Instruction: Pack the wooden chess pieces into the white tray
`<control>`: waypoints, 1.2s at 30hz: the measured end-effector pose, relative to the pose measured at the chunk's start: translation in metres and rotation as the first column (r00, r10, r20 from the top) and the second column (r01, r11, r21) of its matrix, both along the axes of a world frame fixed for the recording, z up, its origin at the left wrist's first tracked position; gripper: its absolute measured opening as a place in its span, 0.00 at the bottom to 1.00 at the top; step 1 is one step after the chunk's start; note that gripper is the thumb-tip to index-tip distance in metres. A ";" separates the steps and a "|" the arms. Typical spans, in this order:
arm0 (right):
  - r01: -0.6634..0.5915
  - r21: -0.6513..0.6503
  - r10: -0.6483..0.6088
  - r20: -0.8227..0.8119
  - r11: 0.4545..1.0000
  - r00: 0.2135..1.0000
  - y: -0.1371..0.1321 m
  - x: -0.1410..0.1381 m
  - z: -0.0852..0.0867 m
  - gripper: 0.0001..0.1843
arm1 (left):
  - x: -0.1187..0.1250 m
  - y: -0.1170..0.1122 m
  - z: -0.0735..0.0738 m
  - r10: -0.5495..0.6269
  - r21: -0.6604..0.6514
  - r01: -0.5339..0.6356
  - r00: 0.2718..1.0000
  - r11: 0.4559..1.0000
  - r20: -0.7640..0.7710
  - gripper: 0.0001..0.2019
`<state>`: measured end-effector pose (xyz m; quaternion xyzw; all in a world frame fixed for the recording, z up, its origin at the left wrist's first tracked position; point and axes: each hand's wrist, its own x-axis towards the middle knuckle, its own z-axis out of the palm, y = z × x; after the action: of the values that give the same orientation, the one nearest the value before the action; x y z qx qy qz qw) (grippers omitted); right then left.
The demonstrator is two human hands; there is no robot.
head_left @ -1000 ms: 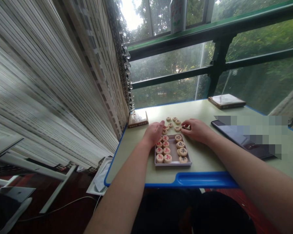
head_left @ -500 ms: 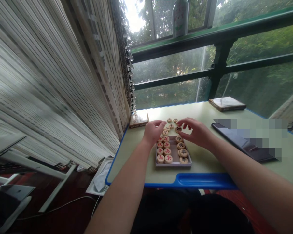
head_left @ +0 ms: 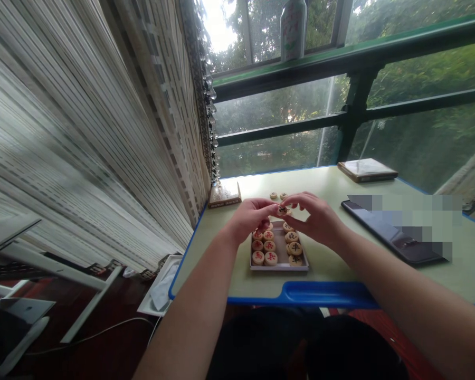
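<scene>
Above the far edge of a shallow box (head_left: 279,268), my two hands meet at a round wooden Chinese chess piece (head_left: 282,210) with a dark character. My right hand (head_left: 314,215) pinches it between thumb and fingers. From the other side, the closed fingertips of my left hand (head_left: 250,219) touch the same piece. Inside the box, red-marked pieces (head_left: 269,246) stand in two columns at the left, and black-marked pieces (head_left: 296,248) are stacked along the right. Two loose pieces (head_left: 273,195) lie beyond my hands; others there are partly hidden by my fingers.
A dark phone (head_left: 391,237), partly pixelated, lies right of my right hand. A flat box (head_left: 224,194) sits at the table's far left, another (head_left: 367,170) at the far right. A can (head_left: 293,30) stands on the window ledge. The table (head_left: 257,287) has a blue edge.
My hands have come together over the far edge of the box. The dark-marked piece by my right hand is now lifted between both hands.
</scene>
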<state>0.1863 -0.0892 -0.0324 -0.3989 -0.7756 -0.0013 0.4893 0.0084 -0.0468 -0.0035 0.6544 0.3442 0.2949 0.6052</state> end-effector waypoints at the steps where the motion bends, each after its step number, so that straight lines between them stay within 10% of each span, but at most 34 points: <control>1: 0.001 0.005 -0.001 0.002 1.000 1.000 0.000 0.000 0.000 0.08 | 0.000 0.001 0.000 -0.005 -0.002 0.005 1.000 1.000 0.009 0.16; 27: 0.098 -0.025 -0.096 0.059 0.995 0.994 0.000 0.003 -0.001 0.12 | 0.004 0.006 -0.006 0.050 0.102 -0.052 0.999 0.993 0.021 0.13; 32: 0.189 -0.097 -0.181 0.087 0.977 0.980 0.008 0.007 -0.006 0.13 | 0.004 0.016 -0.013 0.237 0.151 -0.246 0.969 0.957 0.073 0.11; 36: 0.363 -0.156 -0.334 0.184 0.919 0.924 0.022 0.017 -0.018 0.14 | -0.001 0.033 -0.026 0.493 0.332 -0.478 0.869 0.813 0.044 0.09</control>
<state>0.2028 -0.0676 -0.0502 -0.5736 -0.7240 -0.0466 0.3803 0.0073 -0.0139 -0.0300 0.6435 0.4580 0.4788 0.3832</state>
